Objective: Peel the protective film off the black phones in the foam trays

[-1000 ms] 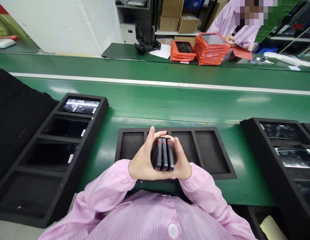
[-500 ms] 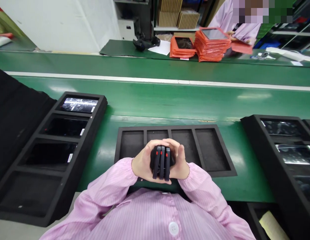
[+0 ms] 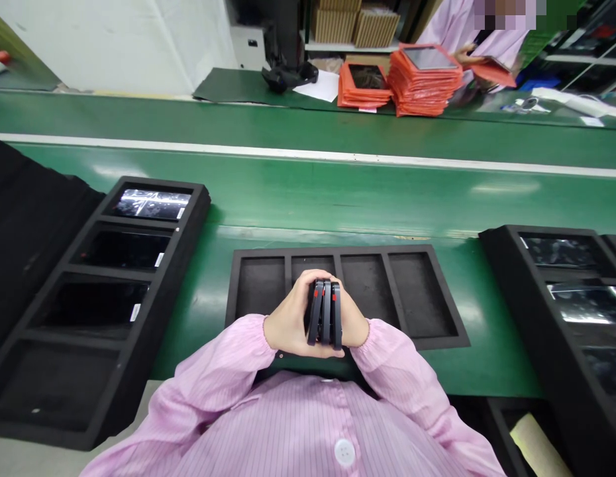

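Three black phone-like devices (image 3: 326,313) with small red marks stand on edge, side by side, between my hands. My left hand (image 3: 291,318) wraps round them from the left, fingers closed over the far end and under the near end. My right hand (image 3: 354,321) presses against their right side, its fingers partly hidden behind the devices. Both hands are above the near edge of a black foam tray (image 3: 452,318) with four compartments, lying on the green bench.
At left, a stack of black foam trays (image 3: 181,265) holds devices in three compartments. More trays (image 3: 526,324) with devices stand at right. Beyond a white strip are orange-wrapped stacks (image 3: 422,83), and a person in pink (image 3: 442,30) handles an orange item. A yellowish piece (image 3: 536,444) lies lower right.
My right thumb and fingers have closed in against the devices, which have tilted slightly and shifted a little up and right. The other person's orange item has moved to the right.
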`<state>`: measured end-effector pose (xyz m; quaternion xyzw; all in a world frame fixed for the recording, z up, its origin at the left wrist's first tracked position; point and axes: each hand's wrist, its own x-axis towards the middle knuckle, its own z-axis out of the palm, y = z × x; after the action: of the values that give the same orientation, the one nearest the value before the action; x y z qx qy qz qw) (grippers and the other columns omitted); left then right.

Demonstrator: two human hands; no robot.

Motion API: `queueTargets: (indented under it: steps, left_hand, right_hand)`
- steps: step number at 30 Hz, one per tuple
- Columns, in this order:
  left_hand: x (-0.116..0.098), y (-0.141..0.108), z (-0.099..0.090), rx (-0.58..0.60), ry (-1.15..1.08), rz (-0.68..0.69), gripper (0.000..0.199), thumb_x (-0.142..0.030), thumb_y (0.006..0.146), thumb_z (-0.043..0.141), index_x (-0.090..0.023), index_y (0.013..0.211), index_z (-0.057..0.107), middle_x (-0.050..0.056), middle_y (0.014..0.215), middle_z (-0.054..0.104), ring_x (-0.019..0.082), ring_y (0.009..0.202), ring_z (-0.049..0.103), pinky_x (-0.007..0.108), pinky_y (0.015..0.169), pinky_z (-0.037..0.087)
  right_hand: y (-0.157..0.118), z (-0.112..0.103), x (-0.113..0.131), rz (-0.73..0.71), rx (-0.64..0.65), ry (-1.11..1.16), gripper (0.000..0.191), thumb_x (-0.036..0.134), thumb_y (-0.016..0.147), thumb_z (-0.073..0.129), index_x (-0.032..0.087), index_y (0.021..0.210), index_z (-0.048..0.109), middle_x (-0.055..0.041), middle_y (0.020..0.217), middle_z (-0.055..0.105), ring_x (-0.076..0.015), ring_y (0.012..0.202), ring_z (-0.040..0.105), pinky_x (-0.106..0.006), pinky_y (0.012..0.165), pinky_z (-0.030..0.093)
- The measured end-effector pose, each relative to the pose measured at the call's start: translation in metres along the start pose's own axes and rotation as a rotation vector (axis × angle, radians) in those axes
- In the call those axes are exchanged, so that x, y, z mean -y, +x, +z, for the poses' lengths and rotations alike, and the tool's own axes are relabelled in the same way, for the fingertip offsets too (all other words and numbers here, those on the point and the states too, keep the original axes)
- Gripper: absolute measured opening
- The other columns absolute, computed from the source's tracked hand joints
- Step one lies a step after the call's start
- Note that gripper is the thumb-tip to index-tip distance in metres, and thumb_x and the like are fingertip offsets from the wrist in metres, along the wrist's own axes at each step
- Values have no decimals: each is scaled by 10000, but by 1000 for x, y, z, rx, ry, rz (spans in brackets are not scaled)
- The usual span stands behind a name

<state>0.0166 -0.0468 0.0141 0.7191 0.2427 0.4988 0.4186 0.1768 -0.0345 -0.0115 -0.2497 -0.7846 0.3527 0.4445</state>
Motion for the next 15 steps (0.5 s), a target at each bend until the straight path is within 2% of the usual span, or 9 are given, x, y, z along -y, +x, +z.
queueTargets:
  steps: [4, 10, 15]
  left_hand:
    - [1, 1, 1, -20, 2, -5, 1002, -500, 557, 890, -242, 1347, 330, 129, 1246, 479, 302, 1132, 556, 496, 1006, 467]
    - [2, -2, 3, -45, 115, 20, 1073, -587, 476, 896, -234, 1323, 340, 131, 1221, 489, 320, 1139, 529, 505, 998, 451]
    - [-2, 0, 4, -48, 166, 51, 1061, -632, 500, 867, -223, 1324, 338, 133, 1189, 513, 315, 1109, 542, 501, 977, 443]
  right_hand:
    - [-1, 2, -1, 11, -34, 23, 884, 502, 713, 797, 265, 1428, 333, -133, 1303, 545, -299, 1149, 608, -479, 951, 545]
    - [-3, 3, -3, 38, -40, 77, 874, 471, 683, 832, 266, 1404, 383, -118, 1303, 555, -290, 1150, 608, -460, 955, 541]
    - [0, 2, 1, 50, -23, 88, 826, 433, 690, 829, 254, 1371, 398, -112, 1318, 558, -280, 1171, 597, -446, 978, 531]
